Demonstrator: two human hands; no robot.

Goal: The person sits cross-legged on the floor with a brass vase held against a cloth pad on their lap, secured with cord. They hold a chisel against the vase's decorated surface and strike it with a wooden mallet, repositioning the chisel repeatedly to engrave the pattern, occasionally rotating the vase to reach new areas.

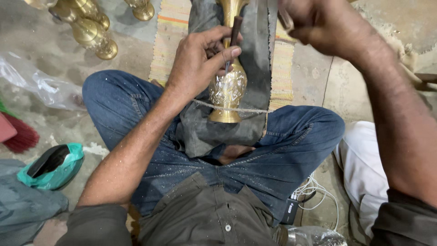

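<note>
A brass vase [229, 86] with an engraved belly lies between my knees on a dark grey cloth [255, 68], tied down by a thin cord [241, 109] across its foot. My left hand [198, 57] grips a slim engraving tool [233, 38] with a dark handle, its tip set on the vase's belly. My right hand [314, 23] is raised above and to the right of the vase, fingers closed; what it holds is cut off by the frame's top edge.
Several finished brass vases [93, 34] lie on the concrete floor at top left. A striped mat [170, 27] lies under the cloth. A clear plastic bag [36, 82], a red broom [20, 134], a green bag [52, 166], white cloth [364, 164] and a white cable [314, 191] surround me.
</note>
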